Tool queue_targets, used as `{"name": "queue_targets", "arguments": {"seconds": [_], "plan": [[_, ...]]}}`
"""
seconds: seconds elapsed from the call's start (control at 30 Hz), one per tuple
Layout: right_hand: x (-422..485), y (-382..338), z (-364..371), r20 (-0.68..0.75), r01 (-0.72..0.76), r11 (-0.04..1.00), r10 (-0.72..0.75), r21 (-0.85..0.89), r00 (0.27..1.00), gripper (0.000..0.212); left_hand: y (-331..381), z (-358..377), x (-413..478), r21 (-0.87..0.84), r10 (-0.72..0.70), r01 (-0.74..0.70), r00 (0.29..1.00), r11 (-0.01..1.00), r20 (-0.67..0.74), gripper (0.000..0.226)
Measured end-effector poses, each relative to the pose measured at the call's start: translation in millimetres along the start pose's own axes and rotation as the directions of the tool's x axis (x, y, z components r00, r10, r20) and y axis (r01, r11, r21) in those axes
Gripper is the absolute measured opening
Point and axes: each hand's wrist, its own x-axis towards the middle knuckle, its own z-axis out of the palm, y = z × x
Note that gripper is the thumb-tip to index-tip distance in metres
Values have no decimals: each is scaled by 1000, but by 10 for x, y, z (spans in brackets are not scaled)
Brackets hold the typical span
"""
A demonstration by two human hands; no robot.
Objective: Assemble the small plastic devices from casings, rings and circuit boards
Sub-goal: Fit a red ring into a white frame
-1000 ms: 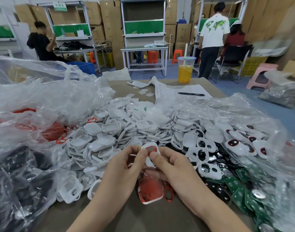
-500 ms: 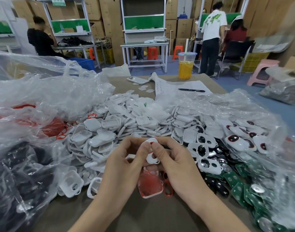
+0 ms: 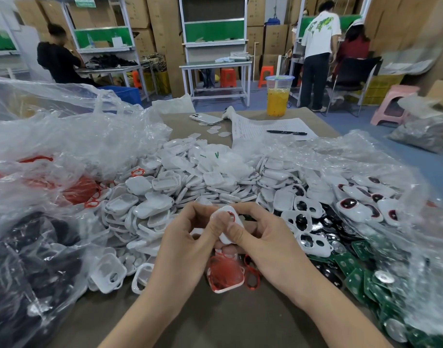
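Note:
Both hands hold one small white casing (image 3: 228,223) with a red ring in its opening, just above the table's near edge. My left hand (image 3: 187,243) pinches it from the left, thumb pressed on its face. My right hand (image 3: 263,243) grips it from the right, thumb on its lower part. Under the hands lies a white casing with a red insert (image 3: 224,276) and a loose red ring (image 3: 252,278). A big pile of white casings (image 3: 180,194) spreads behind. Green circuit boards (image 3: 358,275) lie at the right.
Clear plastic bags (image 3: 52,146) bulge at left and right. Casings with dark holes (image 3: 305,222) sit right of the hands. Farther back on the table are a phone (image 3: 205,118), paper with a pen (image 3: 287,132) and a cup of orange drink (image 3: 278,96). People work at benches behind.
The hands stay together on the casing while the thumbs shift over its face. The casing has turned slightly, and the view has tilted a little.

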Motion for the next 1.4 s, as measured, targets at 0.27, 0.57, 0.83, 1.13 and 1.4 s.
{"name": "queue_targets", "arguments": {"seconds": [0.27,0.57,0.83,1.13,1.4], "plan": [[-9,-3,-21,11,21,995,-20,-100,1000,13,3,6,-20,75,20,-17,999,997,-35,24],[22,-53,-146,-240,3,1000,-6,-15,971,9,-141,-265,25,643,247,-464,882,609,402,41],[51,-45,-180,-325,79,995,-54,63,944,20,-187,-234,-13,665,90,-533,811,524,579,49],[49,-15,-171,-330,72,997,-61,23,942,24,-202,-222,-3,636,83,-499,820,588,566,45],[41,10,-142,-340,87,996,-90,-26,936,27,-207,-199,-1,627,117,-509,822,590,558,36]]}}
